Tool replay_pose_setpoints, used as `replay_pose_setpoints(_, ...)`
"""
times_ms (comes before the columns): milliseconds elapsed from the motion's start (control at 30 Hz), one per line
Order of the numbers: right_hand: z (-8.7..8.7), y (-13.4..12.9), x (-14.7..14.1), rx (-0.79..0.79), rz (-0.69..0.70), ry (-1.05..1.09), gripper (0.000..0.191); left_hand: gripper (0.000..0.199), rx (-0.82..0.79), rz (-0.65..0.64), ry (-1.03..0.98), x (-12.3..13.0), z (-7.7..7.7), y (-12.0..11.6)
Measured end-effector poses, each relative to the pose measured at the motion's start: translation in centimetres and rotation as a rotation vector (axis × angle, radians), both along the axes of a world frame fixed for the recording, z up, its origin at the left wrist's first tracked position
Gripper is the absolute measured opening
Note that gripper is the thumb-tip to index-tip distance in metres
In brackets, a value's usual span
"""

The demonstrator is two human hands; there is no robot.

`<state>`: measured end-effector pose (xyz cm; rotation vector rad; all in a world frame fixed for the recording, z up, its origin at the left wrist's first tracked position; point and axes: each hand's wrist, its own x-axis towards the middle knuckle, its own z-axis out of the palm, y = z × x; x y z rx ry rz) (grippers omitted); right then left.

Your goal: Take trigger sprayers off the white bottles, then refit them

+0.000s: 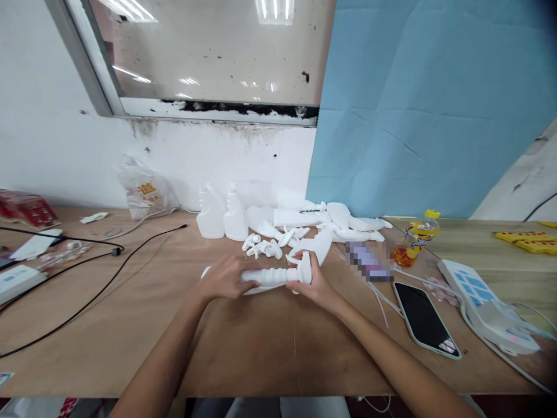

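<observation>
A white bottle lies sideways just above the brown-covered table, its neck toward the right. My left hand is closed around the bottle's body. The fingers of my right hand are wrapped round a white spray head at the bottle's neck. Behind my hands lies a small heap of loose white spray heads. Two white bottles stand upright near the wall, and several more white bottles lie piled to their right.
On the right are a phone, a drink bottle, white tubes and a power strip. A plastic bag, black cables and a red box are on the left of the table.
</observation>
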<state>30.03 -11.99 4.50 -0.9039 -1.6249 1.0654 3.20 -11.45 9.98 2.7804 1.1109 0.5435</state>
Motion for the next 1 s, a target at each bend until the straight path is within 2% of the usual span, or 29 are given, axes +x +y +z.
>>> replay_pose_setpoints(133, -0.2, 0.2, 0.0, -0.071, -0.080, -0.009, 0.052, 0.042, 0.011, 0.012, 0.011, 0.0, 0.0, 0.0)
replay_pose_setpoints(233, -0.1, 0.4, 0.1, -0.049, -0.059, -0.013, 0.060, 0.043, -0.014, 0.012, 0.013, 0.0, 0.1, 0.0)
replay_pose_setpoints(367, 0.0, 0.4, 0.4, -0.086, -0.106, -0.045, 0.051, 0.044, -0.034, 0.013, 0.002, 0.0, 0.2, 0.0)
replay_pose_setpoints(467, -0.1, 0.1, 0.2, -0.073, -0.085, -0.069, 0.050, 0.042, -0.037, 0.012, 0.006, 0.0, 0.2, 0.0)
replay_pose_setpoints(600, -0.8, -0.1, -0.4, -0.170, -0.127, 0.037, 0.046, 0.041, -0.012, 0.020, 0.071, 0.1, 0.2, -0.1)
replay_pose_setpoints(700, -1.1, 0.1, -0.8, -0.214, -0.123, 0.085, 0.046, 0.049, 0.094, 0.044, 0.129, 1.1, 0.1, -0.7)
replay_pose_setpoints(867, -1.0, 0.1, -1.0, -0.228, -0.078, 0.072, 0.049, 0.093, 0.341, 0.110, 0.161, 4.2, -1.2, -1.7)
replay_pose_setpoints(1000, -1.5, 0.1, -0.5, -0.107, -0.055, -0.024, 0.057, 0.080, 0.436, 0.156, 0.216, 5.0, -2.2, -1.6)
